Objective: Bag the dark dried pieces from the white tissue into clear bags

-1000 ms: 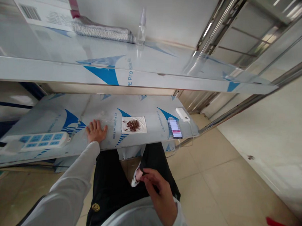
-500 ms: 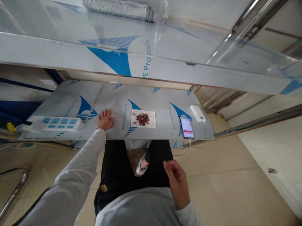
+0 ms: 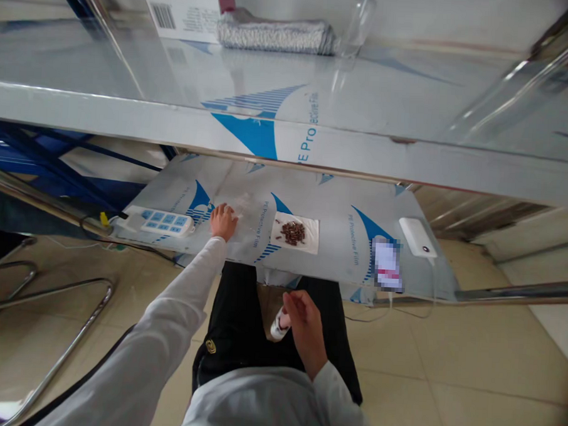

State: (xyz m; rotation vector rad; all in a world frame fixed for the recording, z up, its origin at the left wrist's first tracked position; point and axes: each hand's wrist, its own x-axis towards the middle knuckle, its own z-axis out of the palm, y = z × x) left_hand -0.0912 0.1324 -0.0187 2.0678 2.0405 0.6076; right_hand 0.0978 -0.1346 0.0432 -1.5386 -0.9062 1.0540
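My left hand [image 3: 224, 222] lies on the lower shelf [image 3: 341, 193], palm down with fingers spread. Its fingertips are at a crumpled clear plastic sheet or bag [image 3: 247, 206]; whether they press on it I cannot tell. To its right, a pile of small dark brown rod-like pieces [image 3: 293, 233] rests on a white cloth or tissue [image 3: 312, 235]. Above my lap hangs my right hand [image 3: 305, 327], thumb and fingers curled together. Anything between those fingertips is hidden or too small to make out.
A power strip [image 3: 165, 221] lies left of my left hand. A phone [image 3: 388, 265] and a white power bank [image 3: 417, 237], both cabled, lie at the right. On the upper shelf [image 3: 175, 117] are a box [image 3: 184, 11], a folded grey towel [image 3: 277, 34] and a clear bottle [image 3: 361, 22].
The camera view has shifted, so the shelf sits further right in it. My right hand has moved left relative to my lap. My left hand stays by the clear plastic.
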